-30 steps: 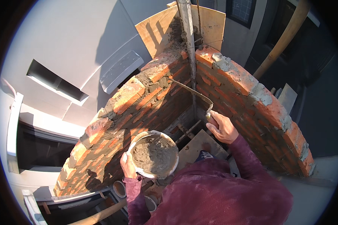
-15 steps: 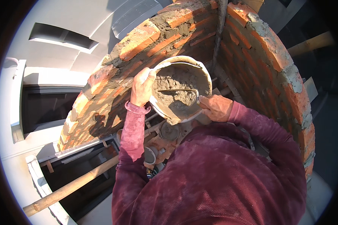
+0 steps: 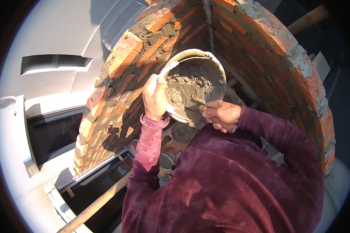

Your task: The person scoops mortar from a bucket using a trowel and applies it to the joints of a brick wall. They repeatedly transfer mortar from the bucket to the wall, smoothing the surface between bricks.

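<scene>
My left hand is closed on the left rim of a mortar-caked bucket, which tilts toward me. Wet grey mortar lies inside, smooth in places and crumbly toward the far side. In my right hand is a trowel, its handle wrapped by the fingers just outside the bucket's near right rim. The mortar-smeared blade lies in the mortar, so its outline is partly hidden.
A brick wall rises on the left, meeting another brick wall at a corner beyond the bucket. Lower down are a round container and a smaller bucket. A bamboo pole crosses at lower left.
The trowel has turned from edge-on to flat in the mortar, and my right hand has rolled with it. The bucket tilts more toward me. The whole view has shifted.
</scene>
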`<action>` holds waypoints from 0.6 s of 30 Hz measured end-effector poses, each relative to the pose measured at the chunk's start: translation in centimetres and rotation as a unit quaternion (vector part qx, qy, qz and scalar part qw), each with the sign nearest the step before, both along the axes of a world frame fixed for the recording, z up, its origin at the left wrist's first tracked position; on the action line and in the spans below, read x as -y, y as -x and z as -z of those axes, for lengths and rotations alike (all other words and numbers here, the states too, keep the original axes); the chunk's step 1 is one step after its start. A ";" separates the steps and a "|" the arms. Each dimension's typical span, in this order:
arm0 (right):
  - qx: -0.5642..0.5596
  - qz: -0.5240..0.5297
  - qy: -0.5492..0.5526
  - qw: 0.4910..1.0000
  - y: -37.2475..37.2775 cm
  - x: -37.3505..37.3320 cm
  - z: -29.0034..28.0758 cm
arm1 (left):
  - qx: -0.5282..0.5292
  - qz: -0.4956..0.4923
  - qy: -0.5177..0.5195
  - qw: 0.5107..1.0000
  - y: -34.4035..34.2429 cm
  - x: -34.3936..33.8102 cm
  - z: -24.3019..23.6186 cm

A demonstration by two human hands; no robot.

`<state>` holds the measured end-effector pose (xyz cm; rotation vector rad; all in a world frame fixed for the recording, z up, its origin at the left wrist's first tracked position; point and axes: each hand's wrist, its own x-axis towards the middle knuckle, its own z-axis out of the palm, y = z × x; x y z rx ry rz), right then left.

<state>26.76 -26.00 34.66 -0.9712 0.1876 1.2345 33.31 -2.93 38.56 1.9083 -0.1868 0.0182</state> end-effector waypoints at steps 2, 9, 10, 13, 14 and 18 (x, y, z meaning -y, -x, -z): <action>-0.022 0.033 -0.035 0.999 -0.6 -0.6 -0.2 | 0.001 0.015 0.000 1.000 0.2 0.6 0.8; -0.130 0.124 -0.262 0.948 1.7 1.9 0.9 | -0.016 -0.068 -0.028 0.997 1.9 -1.0 2.4; -0.123 0.123 -0.265 0.948 2.3 1.9 1.0 | -0.011 -0.080 -0.023 0.996 2.1 -1.3 2.6; -0.114 0.131 -0.274 0.946 3.9 1.3 0.8 | 0.027 -0.105 -0.018 0.994 2.0 -2.2 3.0; -0.114 0.135 -0.297 0.938 3.9 1.3 0.9 | 0.046 -0.116 -0.015 0.992 1.8 -2.5 3.1; -0.107 0.193 -0.361 0.906 5.1 2.0 -0.5 | -0.027 -0.173 0.072 0.982 2.5 -4.1 4.0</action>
